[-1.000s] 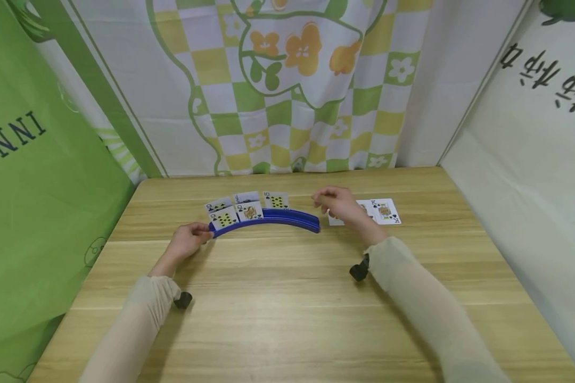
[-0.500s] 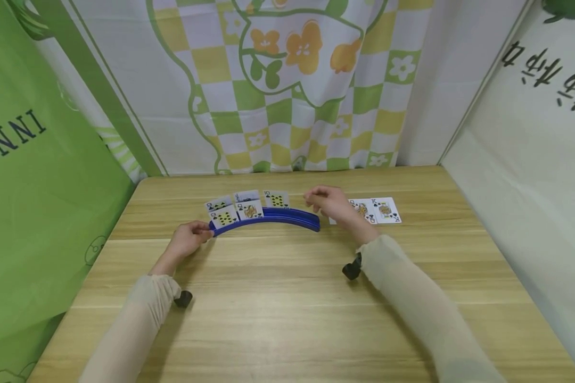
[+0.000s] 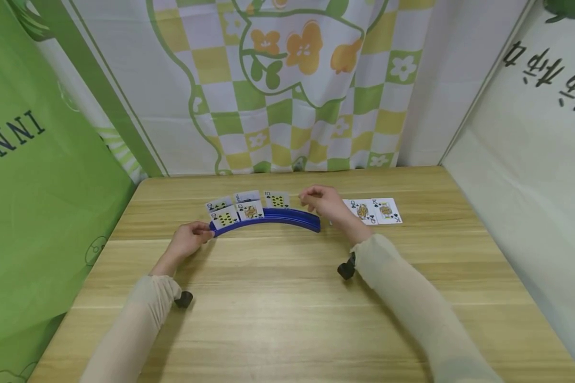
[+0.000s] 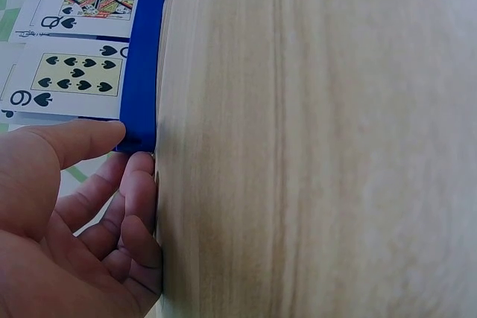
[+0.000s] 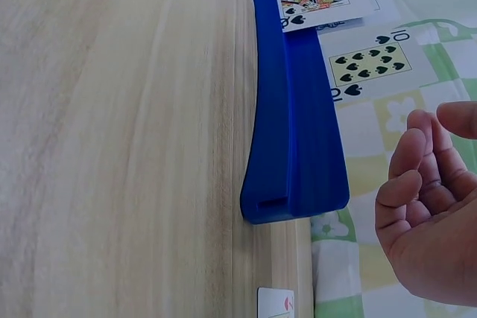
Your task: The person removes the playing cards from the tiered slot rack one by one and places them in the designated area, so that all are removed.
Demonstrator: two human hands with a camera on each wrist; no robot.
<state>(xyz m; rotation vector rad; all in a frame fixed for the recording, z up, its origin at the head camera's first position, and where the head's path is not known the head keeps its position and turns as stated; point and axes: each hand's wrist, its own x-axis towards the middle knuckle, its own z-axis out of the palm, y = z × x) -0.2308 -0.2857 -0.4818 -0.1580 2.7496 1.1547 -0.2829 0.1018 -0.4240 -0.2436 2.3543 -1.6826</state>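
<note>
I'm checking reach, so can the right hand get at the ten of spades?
Probably yes: the right hand is near the ten of spades, holds nothing visible, and nothing shows between them.

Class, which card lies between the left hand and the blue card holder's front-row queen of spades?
The nine of spades, seated in the blue card holder, lies between the left hand and that queen of spades; the left wrist view shows it.

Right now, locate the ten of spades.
In the head view, the ten of spades sits in the blue holder, right of its queen, left of the right hand.
</note>
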